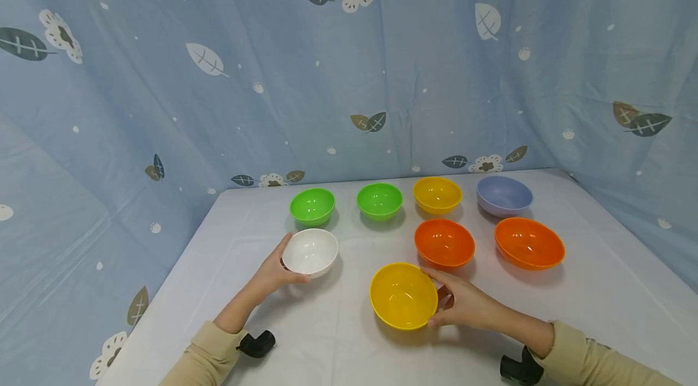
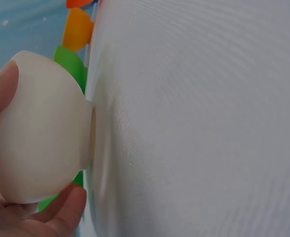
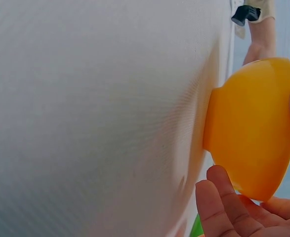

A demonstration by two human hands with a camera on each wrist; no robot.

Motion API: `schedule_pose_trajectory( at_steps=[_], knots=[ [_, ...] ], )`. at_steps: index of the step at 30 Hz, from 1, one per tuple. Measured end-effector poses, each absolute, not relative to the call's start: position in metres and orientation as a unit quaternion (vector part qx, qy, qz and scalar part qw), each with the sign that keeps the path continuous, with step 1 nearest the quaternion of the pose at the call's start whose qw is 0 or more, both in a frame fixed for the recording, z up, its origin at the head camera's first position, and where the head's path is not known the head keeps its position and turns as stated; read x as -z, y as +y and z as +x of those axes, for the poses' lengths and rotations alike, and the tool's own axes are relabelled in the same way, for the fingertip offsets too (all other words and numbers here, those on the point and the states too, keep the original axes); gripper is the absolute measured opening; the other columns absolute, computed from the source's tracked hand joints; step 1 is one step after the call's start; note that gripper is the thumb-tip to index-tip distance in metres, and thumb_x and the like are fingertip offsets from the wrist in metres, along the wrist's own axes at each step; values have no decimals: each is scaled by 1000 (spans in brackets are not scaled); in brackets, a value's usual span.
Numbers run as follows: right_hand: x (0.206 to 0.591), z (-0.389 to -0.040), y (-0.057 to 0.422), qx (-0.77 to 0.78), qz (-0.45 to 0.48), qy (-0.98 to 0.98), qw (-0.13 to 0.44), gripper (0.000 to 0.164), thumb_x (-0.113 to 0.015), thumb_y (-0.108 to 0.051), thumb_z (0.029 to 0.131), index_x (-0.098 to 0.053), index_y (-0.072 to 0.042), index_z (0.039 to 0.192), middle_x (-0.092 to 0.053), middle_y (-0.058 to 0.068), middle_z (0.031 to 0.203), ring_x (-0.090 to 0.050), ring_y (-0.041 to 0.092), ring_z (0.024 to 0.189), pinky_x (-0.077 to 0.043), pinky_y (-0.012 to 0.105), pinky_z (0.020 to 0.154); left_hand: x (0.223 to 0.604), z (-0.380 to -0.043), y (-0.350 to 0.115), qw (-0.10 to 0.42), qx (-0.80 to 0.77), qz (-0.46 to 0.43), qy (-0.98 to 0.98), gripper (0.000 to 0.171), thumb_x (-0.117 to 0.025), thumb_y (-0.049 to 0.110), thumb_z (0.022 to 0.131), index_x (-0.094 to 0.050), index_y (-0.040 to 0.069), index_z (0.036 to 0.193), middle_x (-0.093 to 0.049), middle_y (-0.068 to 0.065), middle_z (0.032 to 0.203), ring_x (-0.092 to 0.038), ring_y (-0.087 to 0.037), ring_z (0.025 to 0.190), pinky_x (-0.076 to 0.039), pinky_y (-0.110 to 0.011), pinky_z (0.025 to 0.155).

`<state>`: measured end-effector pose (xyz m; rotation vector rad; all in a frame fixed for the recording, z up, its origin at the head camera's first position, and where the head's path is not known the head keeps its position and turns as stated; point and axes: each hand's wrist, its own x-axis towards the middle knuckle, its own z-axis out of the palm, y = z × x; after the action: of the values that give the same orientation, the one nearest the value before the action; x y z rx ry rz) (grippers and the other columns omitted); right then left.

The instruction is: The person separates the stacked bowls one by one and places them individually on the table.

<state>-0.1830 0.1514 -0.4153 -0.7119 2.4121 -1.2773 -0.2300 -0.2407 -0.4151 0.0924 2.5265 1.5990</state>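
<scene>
My left hand (image 1: 277,269) holds a white bowl (image 1: 311,252) by its left side, the thumb at the near rim and the fingers round the far side. In the left wrist view the white bowl (image 2: 46,128) shows its outer wall, its foot close over the white cloth. A larger yellow bowl (image 1: 403,296) is gripped by my right hand (image 1: 463,301) at its right edge. The right wrist view shows that yellow bowl (image 3: 253,123) from the side, with fingers (image 3: 228,197) under its curve. Both bowls face mouth up, with nothing inside them.
Two green bowls (image 1: 312,206), a smaller yellow bowl (image 1: 437,195) and a lavender bowl (image 1: 504,196) line the table's back. Two orange bowls (image 1: 444,243) stand in front, at the right. A patterned blue curtain (image 1: 414,71) hangs behind the white-covered table (image 1: 305,337).
</scene>
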Motion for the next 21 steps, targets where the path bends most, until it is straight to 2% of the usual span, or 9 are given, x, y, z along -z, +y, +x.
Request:
schedule_pose_trajectory(
  at_steps=[11,16,21],
  knots=[
    [415,-184,152,451,-248,841,164,94,-80,-31,68,-30,5,139,-47,20,126,-56,16,85,-51,25,70,418,-231,-244,90,-498,33,862,118,-84,15,64,-1,3,146,-19,-24,146,-31,-39,128,-27,-53,104],
    [414,-181,151,445,-259,843,152,96,-81,-29,67,-28,6,139,-38,25,134,-54,17,87,-51,24,69,417,-230,-244,103,-500,36,859,119,-83,17,65,2,3,146,-18,-24,146,-31,-39,128,-27,-54,103],
    [411,-178,146,424,-249,859,141,103,-82,-34,65,-24,1,142,-35,20,138,-48,19,93,-49,21,71,415,-229,-243,107,-500,33,858,120,-83,20,65,5,4,146,-18,-24,146,-31,-39,128,-28,-54,103]
  ],
)
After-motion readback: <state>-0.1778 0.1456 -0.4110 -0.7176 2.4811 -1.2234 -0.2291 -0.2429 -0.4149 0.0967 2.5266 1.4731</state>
